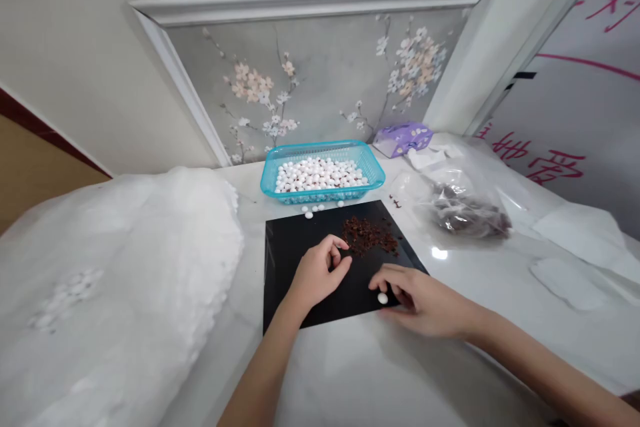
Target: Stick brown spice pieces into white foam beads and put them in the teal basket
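Note:
My left hand point(320, 272) hovers over the left middle of a black board point(285, 267). Its fingers are curled, with thumb and index tips apart and nothing visible between them. Just beyond those fingertips lies a loose pile of small dark reddish-brown pieces point(367, 235). At the board's front right edge, my right hand point(420, 297) has its bent fingers and thumb around a small white ball point(383, 298). Its thumb is blurred. Behind the board stands a blue plastic basket point(320, 195) holding many white balls point(320, 174).
Several loose white balls point(309, 215) lie between basket and board. A large translucent bag point(150, 267) of white balls fills the left side. On the right are a clear bag with brown contents point(460, 207) and a purple package point(404, 139). A panelled wall stands behind.

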